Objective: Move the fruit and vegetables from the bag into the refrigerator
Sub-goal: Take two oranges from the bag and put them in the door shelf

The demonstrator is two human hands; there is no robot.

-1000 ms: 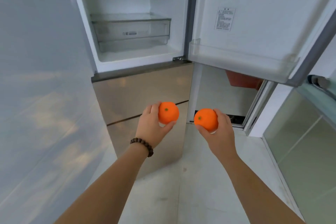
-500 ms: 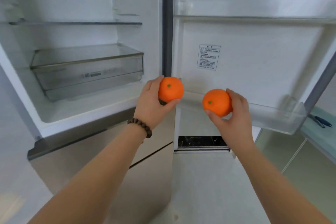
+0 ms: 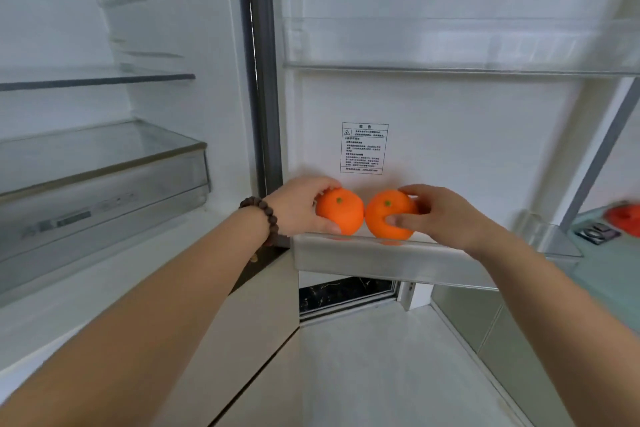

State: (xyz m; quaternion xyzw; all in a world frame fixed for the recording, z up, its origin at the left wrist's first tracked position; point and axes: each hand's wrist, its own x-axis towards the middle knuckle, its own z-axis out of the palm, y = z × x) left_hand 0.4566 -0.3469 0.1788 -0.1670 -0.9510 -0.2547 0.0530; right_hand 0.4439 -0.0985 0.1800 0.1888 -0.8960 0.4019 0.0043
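- Since half a second ago both hands have gone from mid-air in front of the open refrigerator to the lower door bin (image 3: 381, 258), the landmark here.
- The two oranges, then well apart, now touch side by side just above that bin's front rim, close to the inner door panel; whether they rest on the bin floor I cannot tell.
- The view has also drawn closer: the door label (image 3: 364, 148) sits just above the fruit, and the upper door shelf (image 3: 450, 45) shows higher on the door.
- The left hand (image 3: 301, 206) reaches in from the left of the bin, fingers curled over the top of the left orange (image 3: 341, 215) and thumb under its front, gripping it.
- A bead bracelet (image 3: 265, 215) circles the left wrist.
- The right hand (image 3: 446, 217) comes in from the right of the bin, fingers arched over the top of the right orange (image 3: 386, 213) and thumb pressed on its front face, gripping it.
- Both forearms stretch forward from the bottom of the view, converging on the bin.
- Left of the bin, inside the cabinet, is a clear crisper drawer (image 3: 104, 191) under a glass shelf (image 3: 97, 81).
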